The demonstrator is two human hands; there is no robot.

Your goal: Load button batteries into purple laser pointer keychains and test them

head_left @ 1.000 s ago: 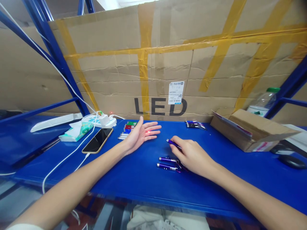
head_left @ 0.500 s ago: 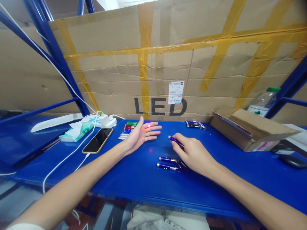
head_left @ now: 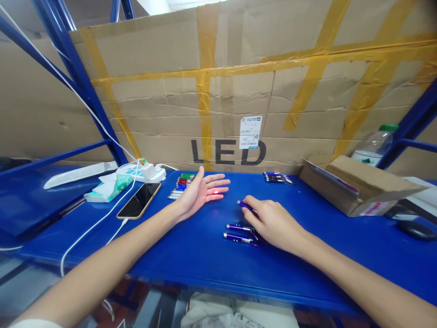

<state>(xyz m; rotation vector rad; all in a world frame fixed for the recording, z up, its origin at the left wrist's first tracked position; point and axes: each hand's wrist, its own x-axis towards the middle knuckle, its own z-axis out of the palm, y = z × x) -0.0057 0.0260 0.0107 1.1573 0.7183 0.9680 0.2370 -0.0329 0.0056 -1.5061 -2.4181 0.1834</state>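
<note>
My right hand (head_left: 273, 224) is closed on a slim purple penlight (head_left: 246, 207), whose silver tip points left toward my other palm. My left hand (head_left: 198, 195) is spread with the palm turned to the right, holding nothing; a red light spot glows on its lower fingers. Two more purple penlights (head_left: 237, 238) lie on the blue table just below my right hand, their clips partly under it. Behind my left hand is a row of green, red, blue and silver penlights (head_left: 182, 187), partly hidden by it.
Blue and black penlights (head_left: 277, 178) lie at the back. An open cardboard box (head_left: 355, 187), a black mouse (head_left: 416, 230) and a bottle (head_left: 377, 143) are at right. At left are a phone (head_left: 139, 201), tissues (head_left: 111, 187), a power strip (head_left: 131, 172) and white cables. A large carton stands behind.
The red spot has moved down from my left hand's upper fingers to its lower ones. My right hand and its penlight have shifted and tilted slightly downward.
</note>
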